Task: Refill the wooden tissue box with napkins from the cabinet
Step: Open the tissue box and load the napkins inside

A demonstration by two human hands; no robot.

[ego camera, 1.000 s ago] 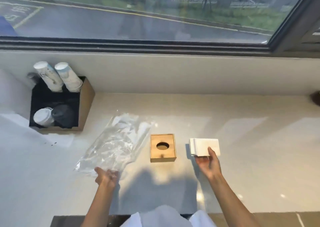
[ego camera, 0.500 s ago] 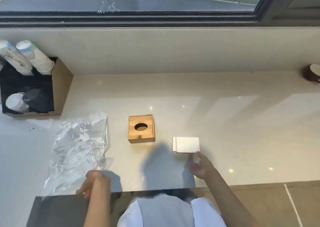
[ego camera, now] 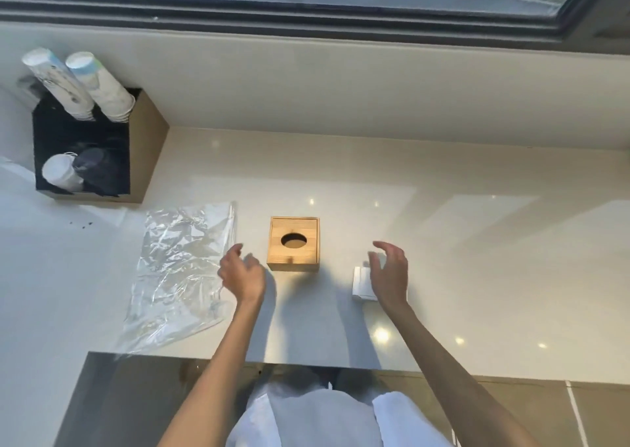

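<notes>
The wooden tissue box (ego camera: 294,229), square with a round hole in its lid, stands on the pale counter (ego camera: 443,242). My left hand (ego camera: 241,273) hovers just left of the box, fingers apart, holding nothing. My right hand (ego camera: 390,276) is raised to the right of the box, fingers spread and empty. A white stack of napkins (ego camera: 360,284) lies on the counter under my right hand, mostly hidden by it. An empty clear plastic wrapper (ego camera: 177,276) lies flat to the left.
A black and brown cup holder (ego camera: 136,150) with stacks of paper cups (ego camera: 102,87) and lids stands at the back left against the wall. A window sill runs along the back. The counter's front edge is close to my body.
Both hands have let go and risen toward the box: the left has left the plastic wrapper, the right has come off the napkin stack. The camera has shifted a little.
</notes>
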